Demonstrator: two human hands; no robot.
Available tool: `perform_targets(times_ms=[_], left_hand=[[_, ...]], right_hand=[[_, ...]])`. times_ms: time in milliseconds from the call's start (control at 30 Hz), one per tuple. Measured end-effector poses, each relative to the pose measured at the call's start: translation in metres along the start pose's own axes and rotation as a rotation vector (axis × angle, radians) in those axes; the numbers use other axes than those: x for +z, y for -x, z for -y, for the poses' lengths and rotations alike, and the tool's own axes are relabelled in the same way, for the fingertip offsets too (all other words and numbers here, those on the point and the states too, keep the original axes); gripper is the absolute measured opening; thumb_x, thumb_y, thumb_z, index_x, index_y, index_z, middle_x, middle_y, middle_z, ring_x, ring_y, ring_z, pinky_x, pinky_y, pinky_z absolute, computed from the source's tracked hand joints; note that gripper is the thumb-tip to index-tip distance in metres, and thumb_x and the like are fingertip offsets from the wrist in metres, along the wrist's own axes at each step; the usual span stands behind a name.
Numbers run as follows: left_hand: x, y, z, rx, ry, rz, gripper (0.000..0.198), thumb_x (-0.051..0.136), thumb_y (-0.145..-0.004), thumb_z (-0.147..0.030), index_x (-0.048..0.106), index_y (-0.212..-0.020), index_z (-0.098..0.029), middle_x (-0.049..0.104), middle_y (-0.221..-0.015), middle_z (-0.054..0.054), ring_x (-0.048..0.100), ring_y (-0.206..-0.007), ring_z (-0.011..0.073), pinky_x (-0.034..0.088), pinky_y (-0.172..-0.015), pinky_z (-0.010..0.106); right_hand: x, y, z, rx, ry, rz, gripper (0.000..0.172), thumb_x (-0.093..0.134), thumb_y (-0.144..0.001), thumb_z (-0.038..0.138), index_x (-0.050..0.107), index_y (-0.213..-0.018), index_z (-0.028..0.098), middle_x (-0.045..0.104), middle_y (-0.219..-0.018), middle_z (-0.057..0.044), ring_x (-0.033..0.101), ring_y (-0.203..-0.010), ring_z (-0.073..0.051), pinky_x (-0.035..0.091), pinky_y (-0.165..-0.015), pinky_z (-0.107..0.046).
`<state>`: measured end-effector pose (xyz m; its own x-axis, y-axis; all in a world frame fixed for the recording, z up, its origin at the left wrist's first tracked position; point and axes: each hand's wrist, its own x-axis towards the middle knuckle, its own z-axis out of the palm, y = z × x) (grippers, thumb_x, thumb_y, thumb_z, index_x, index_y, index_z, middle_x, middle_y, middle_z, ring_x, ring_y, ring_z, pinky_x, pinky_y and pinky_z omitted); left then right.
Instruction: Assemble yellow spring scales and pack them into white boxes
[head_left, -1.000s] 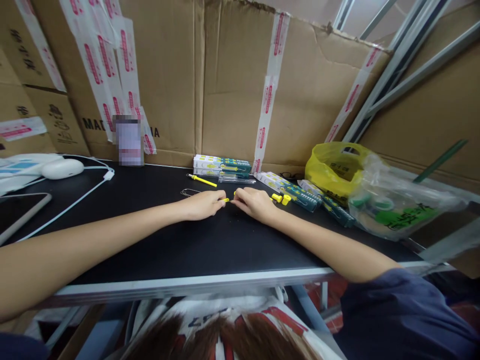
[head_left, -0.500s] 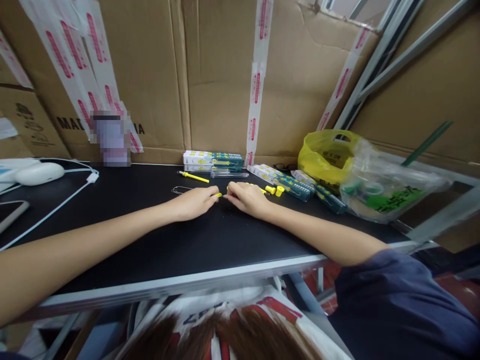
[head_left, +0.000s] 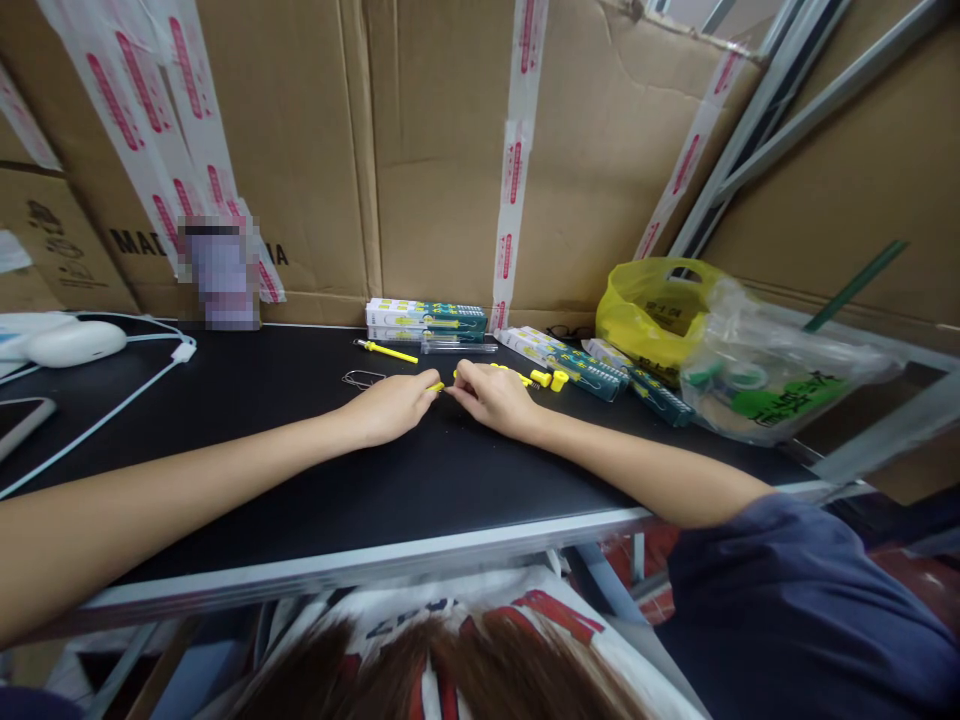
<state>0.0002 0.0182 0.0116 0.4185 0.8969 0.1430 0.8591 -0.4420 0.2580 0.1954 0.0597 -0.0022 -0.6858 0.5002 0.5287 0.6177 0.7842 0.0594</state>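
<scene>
My left hand (head_left: 397, 405) is closed on a small yellow plastic piece (head_left: 438, 387), whose end shows at the fingertips. Just right of it, my right hand (head_left: 491, 398) is pinched, its thumb and fingertips close to that piece; whatever lies between them is too small to make out. Behind and beside the right hand lie yellow plastic caps (head_left: 559, 381) and small springs (head_left: 532, 383), partly hidden. Bent metal wire hooks (head_left: 363, 379) rest behind the left hand. Farther back is a yellow stick-like tool (head_left: 390, 351) with a clear part and a hook at one end.
Clear tubes (head_left: 459, 348) lie before stacked printed boxes (head_left: 426, 320). More boxes (head_left: 562, 360) lie to the right, near a yellow bag (head_left: 652, 310) and a clear bag (head_left: 780, 390) with a straw. At left are a white cable (head_left: 112, 420), a white mouse-like device (head_left: 76, 343) and a phone (head_left: 22, 425).
Both hands stay almost in place. The left fingers have closed farther over the yellow piece, so less of it shows. The view has shifted very slightly.
</scene>
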Motion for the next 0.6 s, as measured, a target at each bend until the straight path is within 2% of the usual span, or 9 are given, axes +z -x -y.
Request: perform_targets(times_ms=[167,400,500,600], left_hand=[[-0.002,0.002,-0.008,-0.026,-0.059,0.0,0.018,0.029,-0.094,-0.029,0.045,-0.093,-0.02,0.066,-0.091,0.01,0.062,-0.082,0.0248,0.039,-0.068,0.031],[0.002,0.004,-0.011,-0.034,-0.07,-0.042,0.018,0.028,-0.095,-0.029,0.044,-0.095,-0.021,0.064,-0.083,0.008,0.061,-0.074,0.0238,0.036,-0.063,0.03],[0.002,0.004,-0.007,-0.022,-0.01,-0.062,0.018,0.029,-0.095,-0.031,0.043,-0.093,-0.021,0.063,-0.083,0.007,0.059,-0.074,0.0228,0.036,-0.063,0.03],[-0.002,0.002,-0.002,-0.031,0.131,-0.049,0.019,0.031,-0.094,-0.034,0.044,-0.091,-0.021,0.06,-0.078,0.004,0.057,-0.072,0.0203,0.038,-0.065,0.029]], right_hand=[[0.001,-0.001,0.0,0.019,-0.023,0.0,0.014,0.051,-0.093,0.031,0.05,-0.086,0.019,0.061,-0.071,-0.001,0.054,-0.065,-0.013,0.025,-0.055,-0.023],[0.0,-0.001,0.002,0.084,-0.035,0.016,0.015,0.051,-0.092,0.032,0.051,-0.085,0.019,0.061,-0.071,-0.001,0.053,-0.064,-0.013,0.024,-0.054,-0.023],[-0.003,-0.003,0.002,0.118,-0.057,0.029,0.015,0.053,-0.092,0.033,0.051,-0.085,0.019,0.06,-0.071,0.0,0.052,-0.062,-0.012,0.024,-0.054,-0.022],[-0.005,-0.005,-0.004,0.07,-0.07,0.044,0.015,0.054,-0.092,0.033,0.051,-0.086,0.019,0.06,-0.076,0.0,0.051,-0.065,-0.011,0.027,-0.056,-0.022]])
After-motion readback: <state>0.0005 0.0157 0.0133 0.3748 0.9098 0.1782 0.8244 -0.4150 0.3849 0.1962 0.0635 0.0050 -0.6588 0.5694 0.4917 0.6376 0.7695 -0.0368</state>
